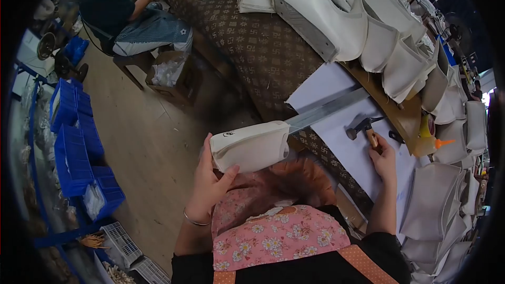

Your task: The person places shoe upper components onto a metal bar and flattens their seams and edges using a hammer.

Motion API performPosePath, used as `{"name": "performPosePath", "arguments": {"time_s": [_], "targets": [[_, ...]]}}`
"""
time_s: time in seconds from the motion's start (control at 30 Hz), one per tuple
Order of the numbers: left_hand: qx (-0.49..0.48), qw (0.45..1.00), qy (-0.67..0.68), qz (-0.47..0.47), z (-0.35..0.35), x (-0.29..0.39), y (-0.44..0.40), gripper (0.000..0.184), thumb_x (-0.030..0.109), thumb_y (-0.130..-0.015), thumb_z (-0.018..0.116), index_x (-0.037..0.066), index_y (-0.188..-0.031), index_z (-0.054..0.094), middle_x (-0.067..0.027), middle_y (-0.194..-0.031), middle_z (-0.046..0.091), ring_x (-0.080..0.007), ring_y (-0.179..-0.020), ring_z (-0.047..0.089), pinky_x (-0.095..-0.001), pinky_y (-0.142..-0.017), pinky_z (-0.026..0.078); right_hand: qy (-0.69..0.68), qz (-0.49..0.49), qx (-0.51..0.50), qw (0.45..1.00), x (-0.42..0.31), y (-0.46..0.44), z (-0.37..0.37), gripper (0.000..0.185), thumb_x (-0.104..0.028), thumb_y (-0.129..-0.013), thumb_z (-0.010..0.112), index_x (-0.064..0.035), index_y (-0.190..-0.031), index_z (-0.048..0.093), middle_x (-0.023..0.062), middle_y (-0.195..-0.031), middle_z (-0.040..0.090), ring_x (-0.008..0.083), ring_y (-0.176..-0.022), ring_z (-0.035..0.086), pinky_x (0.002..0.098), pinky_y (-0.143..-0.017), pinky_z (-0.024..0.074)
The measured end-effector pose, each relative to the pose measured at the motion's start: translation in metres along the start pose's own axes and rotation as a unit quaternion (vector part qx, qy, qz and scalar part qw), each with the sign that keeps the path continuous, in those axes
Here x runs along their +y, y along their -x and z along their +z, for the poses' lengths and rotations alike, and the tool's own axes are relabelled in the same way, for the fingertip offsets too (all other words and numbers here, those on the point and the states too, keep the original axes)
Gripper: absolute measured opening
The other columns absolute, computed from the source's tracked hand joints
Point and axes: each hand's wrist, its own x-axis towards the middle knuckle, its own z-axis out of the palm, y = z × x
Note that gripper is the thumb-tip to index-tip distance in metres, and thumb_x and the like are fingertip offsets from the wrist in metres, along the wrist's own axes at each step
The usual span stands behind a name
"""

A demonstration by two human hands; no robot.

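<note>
My left hand point(210, 181) grips the near end of a cream-white leather piece point(252, 147), folded into a hollow, box-like shape with a small dark mark on top. The piece's far end sits around the end of a flat metal bar point(331, 109) that juts out from the table. To the right, my right hand point(384, 160) is closed round the wooden handle of a hammer point(372, 138). The hammer's dark head lies over white paper point(342, 142) on the table. Part of the handle is hidden in my fingers.
Stacks of similar leather pieces point(336, 21) line the table's back and right side. A yellowish bottle with an orange tip point(425, 144) stands at the right. At upper left a person point(113, 16) sits beside a cardboard box point(173, 81). Blue bins point(76, 152) stand at left.
</note>
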Motion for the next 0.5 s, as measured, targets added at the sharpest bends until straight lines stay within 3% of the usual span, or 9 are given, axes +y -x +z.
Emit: {"name": "performPosePath", "arguments": {"time_s": [0.03,0.07,0.13,0.27,0.33,0.37,0.43,0.5], "targets": [[0.047,0.997,-0.041,0.036,0.004,0.001,-0.001,0.091,0.026,-0.088,0.074,0.003,-0.157,0.019,-0.0171,-0.136,0.046,-0.0221,-0.111,0.055,-0.0327,-0.091,0.05,-0.002,-0.013,0.005,1.0,-0.004,0.003,0.001,0.049,0.003,-0.083,0.059,0.0027,-0.132,0.058,0.0028,-0.103,0.065,0.0093,-0.089,0.06,0.0231,-0.082,0.0485],[0.044,0.998,-0.043,0.031,0.005,0.004,-0.001,0.091,0.026,-0.088,0.074,0.003,-0.157,0.019,-0.0171,-0.136,0.046,-0.0221,-0.111,0.055,-0.0327,-0.091,0.05,-0.003,-0.007,0.003,1.0,-0.007,0.005,0.002,0.049,0.003,-0.083,0.059,0.0027,-0.132,0.058,0.0028,-0.103,0.065,0.0093,-0.089,0.06,0.0231,-0.082,0.0485],[0.107,0.953,-0.252,0.133,0.004,0.017,-0.002,0.085,0.021,-0.084,0.076,0.005,-0.153,0.029,-0.0175,-0.129,0.049,-0.0252,-0.108,0.057,-0.0343,-0.092,0.049,0.012,-0.026,0.011,1.0,-0.012,0.007,0.003,0.047,0.004,-0.085,0.057,0.0029,-0.132,0.058,0.0031,-0.104,0.064,0.0093,-0.09,0.059,0.0229,-0.083,0.048],[0.094,0.931,-0.299,0.188,-0.007,0.039,-0.011,0.065,0.013,-0.084,0.074,0.004,-0.143,0.047,-0.0177,-0.129,0.05,-0.0261,-0.098,0.061,-0.0318,-0.084,0.052,0.019,-0.031,0.017,0.999,-0.01,0.007,0.005,0.047,0.004,-0.085,0.056,0.0027,-0.132,0.058,0.0034,-0.103,0.064,0.0096,-0.09,0.06,0.0228,-0.082,0.048],[0.011,0.954,-0.279,0.109,-0.024,0.052,-0.019,0.041,0.003,-0.084,0.07,0.002,-0.125,0.063,-0.0157,-0.122,0.054,-0.0218,-0.086,0.063,-0.0281,-0.074,0.053,0.001,-0.025,0.005,1.0,-0.009,0.007,0.004,0.047,0.003,-0.086,0.058,0.0017,-0.132,0.058,0.0021,-0.106,0.064,0.0093,-0.094,0.058,0.0236,-0.086,0.0471],[0.007,0.952,-0.285,0.108,-0.031,0.052,-0.023,0.041,0.003,-0.084,0.07,0.002,-0.125,0.063,-0.0157,-0.122,0.054,-0.0218,-0.086,0.063,-0.0281,-0.074,0.053,-0.005,-0.02,0.004,1.0,-0.007,0.007,0.005,0.047,0.003,-0.086,0.058,0.0017,-0.132,0.058,0.0021,-0.106,0.064,0.0093,-0.094,0.058,0.0236,-0.086,0.0471],[-0.066,0.949,-0.261,0.165,-0.041,0.05,-0.03,0.026,-0.003,-0.084,0.065,-0.001,-0.11,0.069,-0.0133,-0.112,0.06,-0.0184,-0.078,0.063,-0.0262,-0.065,0.053,-0.01,-0.058,0.019,0.998,-0.004,0.007,0.007,0.044,0.005,-0.086,0.055,0.0028,-0.13,0.058,0.0036,-0.101,0.063,0.0094,-0.089,0.059,0.0225,-0.081,0.0478],[-0.077,0.947,-0.27,0.154,-0.039,0.061,-0.029,0.026,-0.004,-0.084,0.064,0.0,-0.11,0.069,-0.0126,-0.106,0.061,-0.0186,-0.077,0.064,-0.0267,-0.066,0.053,-0.001,-0.056,0.02,0.998,-0.007,0.008,0.006,0.044,0.005,-0.086,0.054,0.0032,-0.13,0.058,0.004,-0.1,0.063,0.0095,-0.089,0.059,0.0226,-0.081,0.0479]]}}
